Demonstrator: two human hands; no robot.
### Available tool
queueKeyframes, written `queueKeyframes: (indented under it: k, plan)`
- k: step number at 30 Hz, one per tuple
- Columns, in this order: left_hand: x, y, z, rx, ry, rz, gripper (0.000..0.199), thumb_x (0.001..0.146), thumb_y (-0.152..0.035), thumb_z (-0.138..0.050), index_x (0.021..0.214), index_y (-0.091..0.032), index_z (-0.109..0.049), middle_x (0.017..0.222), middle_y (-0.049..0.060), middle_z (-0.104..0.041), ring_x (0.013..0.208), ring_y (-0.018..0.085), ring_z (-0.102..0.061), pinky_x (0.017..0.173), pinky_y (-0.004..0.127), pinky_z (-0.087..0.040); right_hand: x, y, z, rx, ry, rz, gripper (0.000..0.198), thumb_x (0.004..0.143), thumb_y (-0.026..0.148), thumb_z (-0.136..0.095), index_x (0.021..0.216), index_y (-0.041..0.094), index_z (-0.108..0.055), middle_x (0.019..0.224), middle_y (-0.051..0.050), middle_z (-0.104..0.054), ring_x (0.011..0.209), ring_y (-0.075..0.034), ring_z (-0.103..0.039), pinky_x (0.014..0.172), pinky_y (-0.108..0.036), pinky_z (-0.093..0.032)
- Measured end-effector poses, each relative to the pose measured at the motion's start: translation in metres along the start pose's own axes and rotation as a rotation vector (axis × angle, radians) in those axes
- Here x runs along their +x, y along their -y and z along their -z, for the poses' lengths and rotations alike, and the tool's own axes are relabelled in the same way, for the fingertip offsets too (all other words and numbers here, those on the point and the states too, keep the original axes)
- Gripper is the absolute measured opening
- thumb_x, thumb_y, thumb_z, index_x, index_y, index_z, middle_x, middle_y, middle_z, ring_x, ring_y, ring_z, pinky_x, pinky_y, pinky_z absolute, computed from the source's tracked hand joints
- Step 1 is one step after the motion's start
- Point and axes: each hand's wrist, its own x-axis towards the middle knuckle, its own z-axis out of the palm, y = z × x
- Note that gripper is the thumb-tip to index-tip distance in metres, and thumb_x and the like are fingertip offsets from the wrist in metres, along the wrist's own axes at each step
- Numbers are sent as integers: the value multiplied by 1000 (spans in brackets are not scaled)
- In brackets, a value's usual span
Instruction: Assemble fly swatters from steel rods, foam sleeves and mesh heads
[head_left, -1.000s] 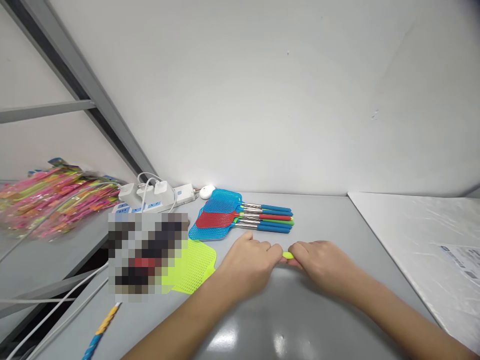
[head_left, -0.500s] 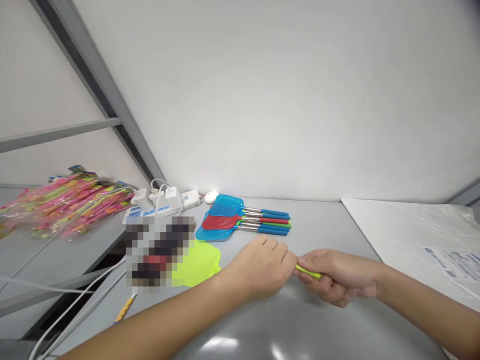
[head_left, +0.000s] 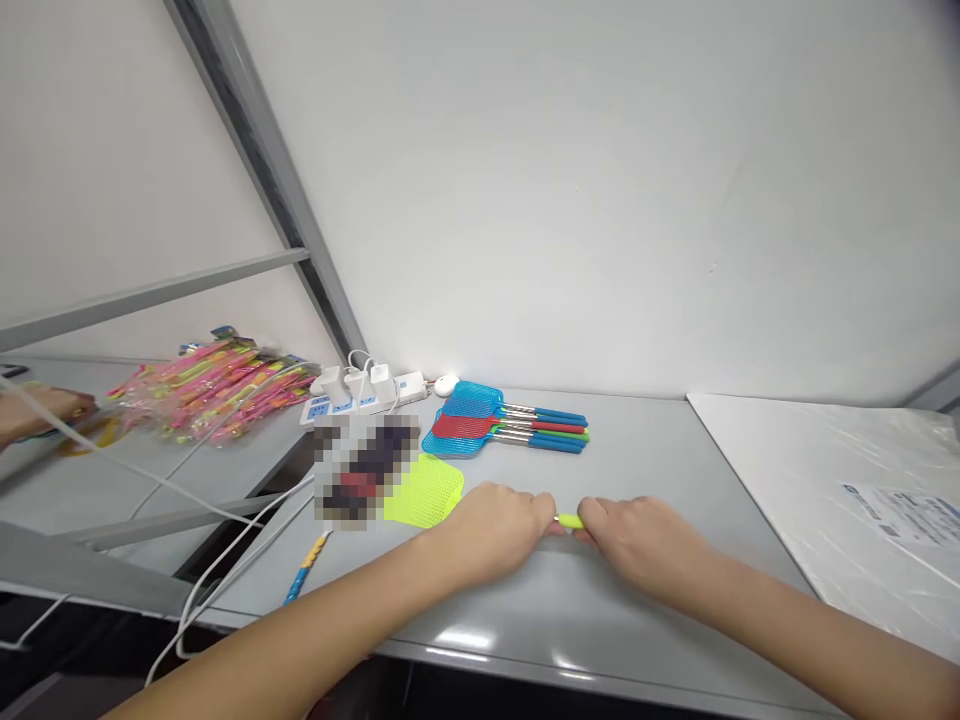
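Note:
Both my hands are closed on one yellow-green fly swatter [head_left: 435, 490], held low over the grey table. Its perforated flat head points left, past my wrist. My left hand [head_left: 491, 528] wraps the shaft, which it mostly hides. Close by on the right, my right hand [head_left: 637, 540] grips the yellow-green handle, a short piece of which shows between the hands. Just beyond them lies a pile of fly swatters [head_left: 469, 428], blue, red and green, with metal shafts and handles pointing right.
A power strip [head_left: 352, 397] with white plugs and trailing cables stands at the back left. Bagged pink and yellow items [head_left: 225, 390] lie on the neighbouring table, near another person's hand [head_left: 45, 412]. A white wrapped sheet [head_left: 795, 470] covers the right side. A blurred patch hides something left.
My right hand has turned palm-down and shifted left round the handle. My left hand has moved slightly left. The view has swung left, bringing another person's hand into sight.

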Motion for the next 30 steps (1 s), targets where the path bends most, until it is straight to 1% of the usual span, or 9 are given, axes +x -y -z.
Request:
queueKeyframes:
  k: [3,5,7,9,14,18,23,26,30]
  plan:
    - [-10,22,11,-288,93,153,36,98,-46,-36,80,-20,-55,68,4,-63,60,21,-60,54,29,-37,-8,-28,-7,-110,-86,-2,23,99,26,-35,81,22,-49,68,-2,-61,46,-17,-50,48,-31,-14]
    - [-20,44,20,-364,111,207,41,99,-46,-31,76,-20,-53,70,3,-62,62,19,-58,57,27,-39,-18,-56,-7,-121,-107,-62,23,99,20,-35,80,21,-49,65,-3,-60,47,-17,-52,48,-30,-18]
    - [-30,62,29,-395,88,257,48,101,-42,-18,76,-19,-51,76,3,-62,68,17,-59,62,26,-41,-28,-82,-8,-122,-138,-162,28,101,27,-33,77,21,-46,59,-1,-55,44,-16,-49,47,-28,-20]
    - [-33,71,34,-437,54,285,47,101,-44,-17,79,-20,-51,79,1,-62,72,16,-58,65,25,-42,-31,-92,-9,-36,-207,-238,30,102,34,-33,79,21,-47,66,0,-56,51,-16,-51,49,-27,-27]
    - [-7,55,19,-379,6,273,36,100,-39,-28,84,-21,-55,81,3,-62,73,19,-58,64,29,-39,0,-49,-21,45,-203,-23,31,101,41,-37,88,21,-57,80,-4,-57,69,-19,-55,62,-30,-37]
    - [20,48,-7,-329,-44,248,31,100,-29,-27,90,-20,-55,93,7,-61,88,23,-57,75,33,-42,25,-18,-29,212,-214,32,26,101,35,-38,101,20,-60,87,-6,-57,75,-19,-55,66,-31,-42]
    - [29,48,-27,-312,-47,222,20,96,-17,-35,96,-20,-54,100,8,-55,99,23,-51,81,33,-42,39,-11,-33,379,-174,97,27,101,23,-35,119,18,-54,95,-8,-56,83,-20,-53,72,-33,-45]
    - [29,45,-32,-327,-33,198,17,93,-14,-40,98,-21,-55,102,6,-54,98,22,-49,78,31,-43,48,-8,-36,338,-188,123,25,99,24,-43,120,18,-55,97,-9,-58,86,-23,-52,75,-37,-44]
    - [27,42,-32,-343,-92,159,15,94,-19,-44,102,-22,-57,102,6,-53,96,22,-48,83,36,-42,53,-9,-36,393,-218,26,31,92,36,-58,118,19,-56,103,-10,-60,93,-26,-52,81,-42,-43]
